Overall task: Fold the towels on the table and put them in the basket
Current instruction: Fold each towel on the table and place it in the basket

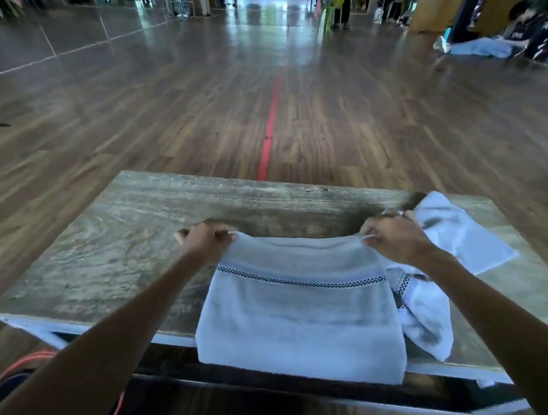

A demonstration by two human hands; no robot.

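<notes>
Both hands pinch far corners of pale grey-white terry towel with checked stripe (298, 304), left hand (204, 239) at 10 o'clock, right hand (391, 237) at 2, likely squaring its fold; towel overhangs worn wooden bench (125, 246) at 6.

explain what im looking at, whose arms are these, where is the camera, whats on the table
There is no machine: a person works with bare hands, and the one picture comes from a camera worn on their head, looking forward and down, so the arms reach in from the bottom. On the table lies a pale towel with a dark checked band, its near end hanging over the table's near edge. The left hand and the right hand each pinch one far corner of it. To its right lies crumpled white cloth, probably more towels.
</notes>
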